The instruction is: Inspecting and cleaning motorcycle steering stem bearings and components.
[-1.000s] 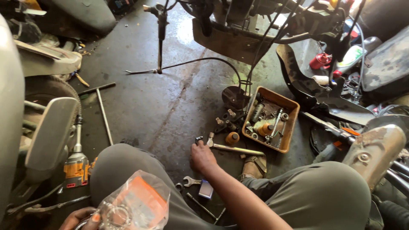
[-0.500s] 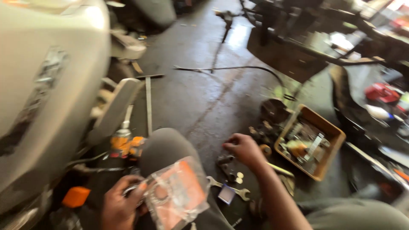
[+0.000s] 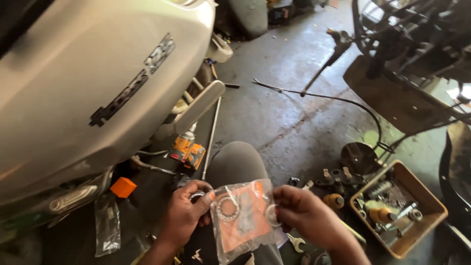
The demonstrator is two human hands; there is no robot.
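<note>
Clear plastic packet [image 3: 243, 218]: held between both hands above the person's lap, over the grey-trousered knee [image 3: 235, 164]; an orange card sits inside it.
Grip, left hand [image 3: 184, 216]: closed on the packet's left edge, thumb on the front face near the top corner, fingers curled behind.
Grip, right hand [image 3: 306, 216]: closed on the packet's right edge, fingertips pinching at a ring-shaped part that shows at that side.
Nearer hand: both are in contact; neither has the advantage.
Bearing ring [image 3: 227, 208]: a round metal ring seen through the plastic in the upper left of the packet, just beside the left thumb.
Long axis: runs roughly top to bottom in the view, slightly tilted; the flat face is turned up toward the camera.
Pointing: the lower end hangs down toward the lap; which end is the mouth of the packet cannot be told.
Outward, right: a spanner [image 3: 296, 242] lies on the concrete floor [image 3: 274, 113] just below the right hand; a brown tray [image 3: 431, 201] of small parts stands further right.
Outward, left: an orange block [image 3: 122, 187] and the silver scooter body panel [image 3: 98, 83] lie well apart from the packet.
</note>
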